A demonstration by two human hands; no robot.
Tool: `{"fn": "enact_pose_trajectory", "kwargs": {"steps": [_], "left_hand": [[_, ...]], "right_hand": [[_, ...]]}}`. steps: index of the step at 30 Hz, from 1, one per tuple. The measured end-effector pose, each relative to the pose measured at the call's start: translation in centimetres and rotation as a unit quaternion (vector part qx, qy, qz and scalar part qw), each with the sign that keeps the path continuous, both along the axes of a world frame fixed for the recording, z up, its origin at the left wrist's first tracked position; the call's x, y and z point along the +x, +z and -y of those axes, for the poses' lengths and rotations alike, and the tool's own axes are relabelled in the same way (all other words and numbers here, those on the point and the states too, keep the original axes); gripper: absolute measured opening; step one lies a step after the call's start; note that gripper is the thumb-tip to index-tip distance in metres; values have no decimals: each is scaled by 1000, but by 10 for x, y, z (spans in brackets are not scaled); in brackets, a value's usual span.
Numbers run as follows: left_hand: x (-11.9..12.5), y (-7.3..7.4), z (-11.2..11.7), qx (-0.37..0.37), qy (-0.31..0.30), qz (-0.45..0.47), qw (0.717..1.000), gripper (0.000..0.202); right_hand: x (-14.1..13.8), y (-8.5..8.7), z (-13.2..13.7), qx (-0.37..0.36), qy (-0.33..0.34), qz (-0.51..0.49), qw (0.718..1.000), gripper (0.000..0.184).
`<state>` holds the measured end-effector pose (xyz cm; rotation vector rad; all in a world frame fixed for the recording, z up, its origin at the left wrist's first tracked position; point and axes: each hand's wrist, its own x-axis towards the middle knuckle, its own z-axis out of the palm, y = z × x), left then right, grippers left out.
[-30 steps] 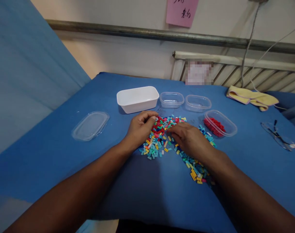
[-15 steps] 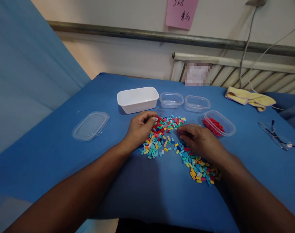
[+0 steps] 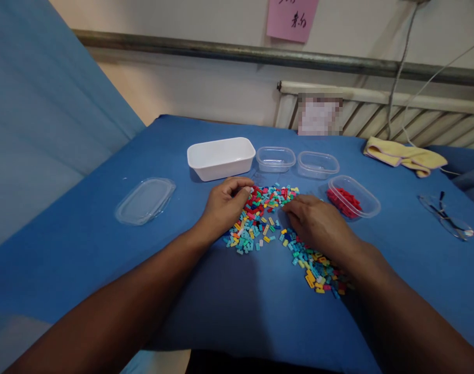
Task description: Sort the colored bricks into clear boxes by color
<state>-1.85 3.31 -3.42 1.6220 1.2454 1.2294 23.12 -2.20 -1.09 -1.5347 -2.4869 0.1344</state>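
Note:
A heap of small coloured bricks (image 3: 260,218) in red, teal, yellow and blue lies spread on the blue table (image 3: 84,249). My left hand (image 3: 225,205) rests at the heap's left edge, fingers curled in with thumb against forefinger; what it holds is hidden. My right hand (image 3: 318,223) lies palm down over the heap's right part, fingertips bent onto the bricks near the middle. A clear tub (image 3: 353,196) just right of that hand holds red bricks.
Behind the heap stand a white rectangular tub (image 3: 221,157) and two clear tubs (image 3: 275,158) (image 3: 318,164). A clear lid (image 3: 145,200) lies at left. Glasses (image 3: 449,221) and a yellow cloth (image 3: 404,155) lie at far right. A radiator lines the wall.
My right hand slid right across the heap, then drew slightly back toward the middle. More bricks show near my right wrist. My left hand stayed put.

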Motion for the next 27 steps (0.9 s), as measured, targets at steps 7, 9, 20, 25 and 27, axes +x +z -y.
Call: {"fn": "enact_pose_trajectory", "kwargs": {"steps": [7,9,20,25,27], "left_hand": [[2,3,2,-3,-3,-2,1000,20],[2,3,3,-5,-1,0,1000,20],[2,0,1,17,-4,-3,1000,21],[2,1,1,18,-2,-11,1000,20],[2,1,1,18,-2,-10,1000,20]], "right_hand": [[-5,0,-4,-1,-57,53,997,21],[-6,-1,-5,13,-57,57,997,20],[-35,4,13,-31,159,-119,980,18],[-32,0,11,-9,118,-101,988,19],[-34,-1,11,-14,133,-124,983,18]]}}
